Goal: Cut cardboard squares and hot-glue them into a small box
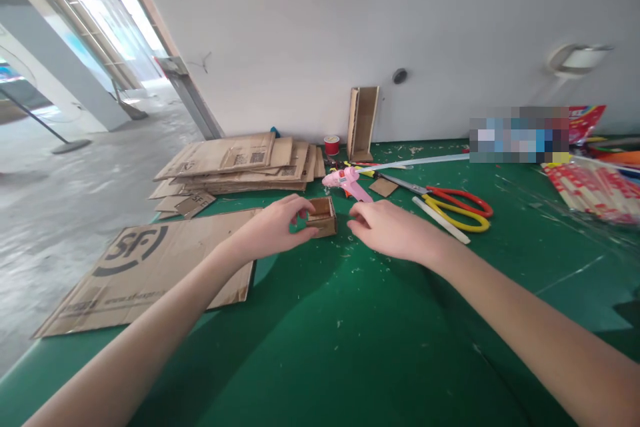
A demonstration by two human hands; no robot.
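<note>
The small cardboard box (321, 215) is located on the green desk (350, 347), directly in front of the pink glue gun (347, 182). The box is open at the top and is gripped by the left hand (273, 230): the fingers (300, 203) are curled over its left wall and the thumb is pressed against its near side. The right hand (387, 230) is held just to the right of the box, palm down, with its fingers loosely bent and nothing grasped; whether its fingertips touch the box wall cannot be determined.

To the right of the box, red-and-yellow scissors (453, 207) and a white glue stick (440, 220) are laid flat. To the left of the box, a large printed cardboard sheet (145, 273) is spread out, and behind it a pile of flattened cardboard (240, 163) is stacked. An upright cardboard channel (363, 121) and a red spool (331, 145) are placed behind the box, against the wall.

For a sound result, the box is best kept flat on the desk and steadied with light, even pressure from the left hand, so that the thin walls are not crushed or skewed. Scraps scattered around the box should be kept from under its base.
</note>
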